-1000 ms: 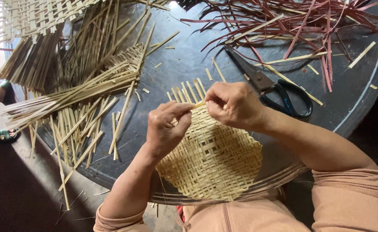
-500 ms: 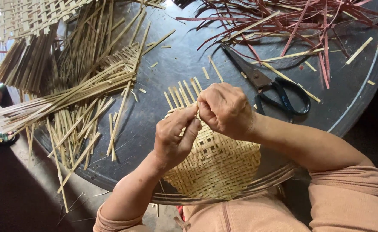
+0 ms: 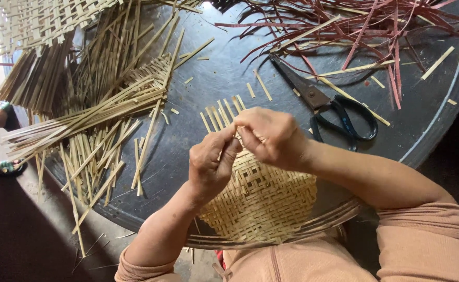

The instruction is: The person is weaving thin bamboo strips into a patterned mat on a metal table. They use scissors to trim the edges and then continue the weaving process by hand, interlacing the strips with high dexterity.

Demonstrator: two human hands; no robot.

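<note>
My left hand [image 3: 211, 164] and right hand [image 3: 271, 136] close together, pinching a thin strip [image 3: 228, 134] at the far edge of the woven mat [image 3: 263, 201] beneath them, steadying it on the bench [image 3: 213, 83]; scissors [image 3: 334, 109] lie just beyond my right hand.

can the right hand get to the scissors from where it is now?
Probably yes. The right hand is busy pinching strips on the woven mat, but the scissors lie just beyond it on the dark table, handles nearest, with only one loose strip across them.
</note>
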